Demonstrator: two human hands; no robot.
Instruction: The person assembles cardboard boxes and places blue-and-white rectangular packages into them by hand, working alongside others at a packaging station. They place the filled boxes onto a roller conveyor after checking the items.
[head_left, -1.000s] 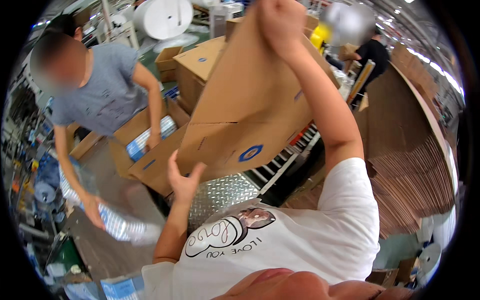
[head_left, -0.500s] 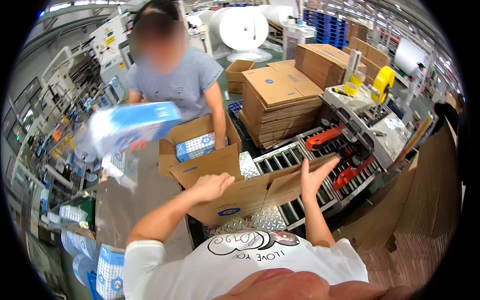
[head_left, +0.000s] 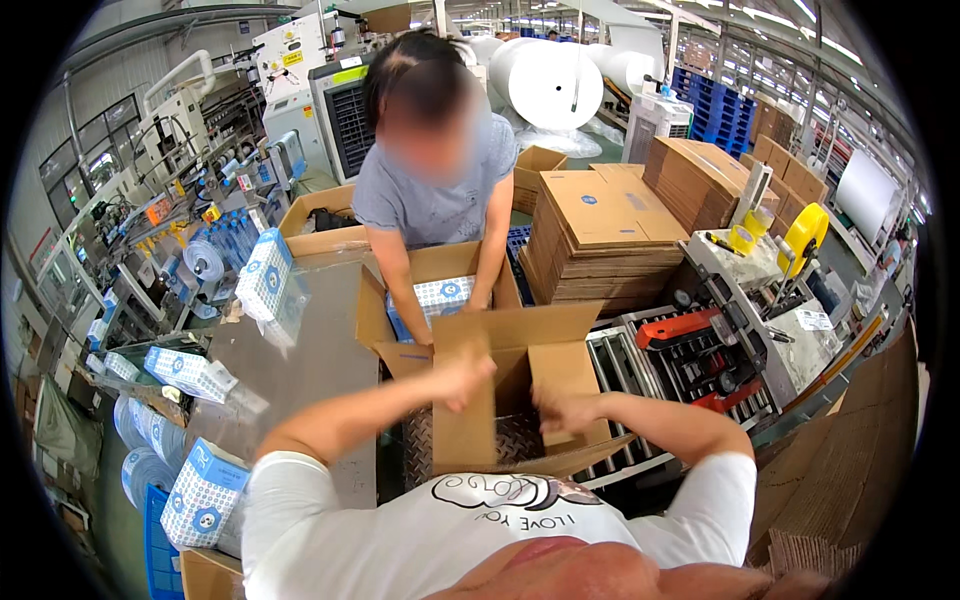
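Note:
An open cardboard box (head_left: 565, 380) stands in front of me, its flaps spread and its inside showing a dark patterned surface below. At its left flap is my left hand (head_left: 465, 378), blurred by motion, with the fingers curled in. My right hand (head_left: 565, 410) bends its fingers at the inner edge of the right flap. Just beyond stands a second open carton (head_left: 440, 262) holding blue-and-white packs (head_left: 445, 292). A co-worker in a grey shirt (head_left: 440, 190) has both arms down in that carton.
A grey worktable (head_left: 320, 330) lies to my left, with blue-and-white packs (head_left: 265, 275) along its edge. On the right are a roller conveyor (head_left: 640, 365) with red guides and a yellow tape roll (head_left: 802, 240). Flattened cartons (head_left: 600, 240) are stacked behind it.
The folded carton in my hands has been opened into a box shape, and my right hand has moved inward. The co-worker's raised pack is no longer in the air; both their arms now reach into their carton.

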